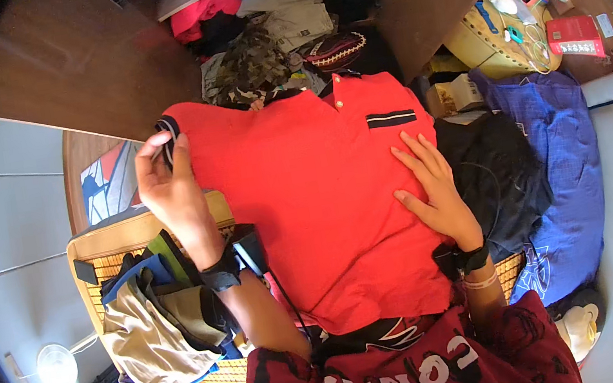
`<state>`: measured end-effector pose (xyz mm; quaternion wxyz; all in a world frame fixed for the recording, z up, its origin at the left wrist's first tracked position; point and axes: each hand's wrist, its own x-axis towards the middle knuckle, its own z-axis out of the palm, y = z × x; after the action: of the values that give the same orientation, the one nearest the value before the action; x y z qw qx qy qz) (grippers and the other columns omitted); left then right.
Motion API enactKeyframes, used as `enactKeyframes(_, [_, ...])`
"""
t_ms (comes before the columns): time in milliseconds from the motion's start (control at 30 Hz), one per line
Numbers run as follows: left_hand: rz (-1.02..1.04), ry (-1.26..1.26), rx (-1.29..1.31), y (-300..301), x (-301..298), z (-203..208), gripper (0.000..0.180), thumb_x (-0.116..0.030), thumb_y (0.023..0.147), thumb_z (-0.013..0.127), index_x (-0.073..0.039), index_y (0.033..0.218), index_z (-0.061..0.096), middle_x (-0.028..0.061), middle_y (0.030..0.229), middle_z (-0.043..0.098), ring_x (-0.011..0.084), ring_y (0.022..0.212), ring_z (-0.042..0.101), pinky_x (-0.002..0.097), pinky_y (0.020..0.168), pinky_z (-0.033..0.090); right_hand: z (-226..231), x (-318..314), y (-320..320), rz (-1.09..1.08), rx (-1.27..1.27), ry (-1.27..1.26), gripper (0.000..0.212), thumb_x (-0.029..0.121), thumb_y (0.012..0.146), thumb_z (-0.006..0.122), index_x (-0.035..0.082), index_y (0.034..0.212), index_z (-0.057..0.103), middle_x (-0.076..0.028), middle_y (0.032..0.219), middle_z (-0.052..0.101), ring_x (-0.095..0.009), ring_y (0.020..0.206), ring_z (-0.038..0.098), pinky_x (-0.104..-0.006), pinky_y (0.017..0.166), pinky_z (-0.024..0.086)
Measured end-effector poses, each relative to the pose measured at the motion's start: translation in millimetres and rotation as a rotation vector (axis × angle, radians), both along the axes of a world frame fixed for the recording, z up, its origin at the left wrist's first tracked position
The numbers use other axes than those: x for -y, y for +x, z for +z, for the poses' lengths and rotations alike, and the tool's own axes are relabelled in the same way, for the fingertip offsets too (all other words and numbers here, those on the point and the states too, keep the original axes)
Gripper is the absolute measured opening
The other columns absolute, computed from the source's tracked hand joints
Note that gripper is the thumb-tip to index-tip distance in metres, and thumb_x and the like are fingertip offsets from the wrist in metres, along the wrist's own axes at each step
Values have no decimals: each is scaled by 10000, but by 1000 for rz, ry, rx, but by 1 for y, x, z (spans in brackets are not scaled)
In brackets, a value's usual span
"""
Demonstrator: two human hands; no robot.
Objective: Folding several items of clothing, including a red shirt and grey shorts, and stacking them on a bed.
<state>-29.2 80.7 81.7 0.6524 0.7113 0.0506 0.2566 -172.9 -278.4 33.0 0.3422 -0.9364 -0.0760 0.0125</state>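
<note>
While the left hand point(165, 173) pinches the sleeve cuff point(168, 126) at ten o'clock, the right hand point(433, 188) presses spread fingers onto the red polo shirt point(314, 190)

Matt red cloth polo shirt point(306, 191), woven mat point(107, 262)

Woven mat point(228, 381): red polo shirt point(322, 189), folded clothes pile point(154, 309), blue garment point(553, 146).
</note>
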Motion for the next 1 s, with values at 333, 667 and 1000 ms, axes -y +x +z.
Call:
enactKeyframes(333, [252,127,-71,-26,-35,7,260,27,966,740,6,1214,662,103,1232,691,158,1108,655,289,975,528,23,-27,6,159,-31,-38,667,326,949,730,142,1559,533,-145,1706,367,-400,1594,266,-581,1276,227])
enactKeyframes(667, [25,114,-492,-35,-82,-34,669,-135,870,865,28,1449,572,176,1407,619,238,1303,561,363,1149,392,75,-118,-26,755,-62,5,394,325,909,755,28,1129,619,-132,1092,630,-325,1011,651,-456,905,537])
enactKeyframes(1000, [-43,158,-242,-17,-67,-19,384,-9,926,772,26,1299,687,94,1264,702,158,1120,645,287,995,499,5,-207,-96,626,144,-229,176,181,854,681,55,973,710,-93,830,719,-247,800,722,-391,687,533])
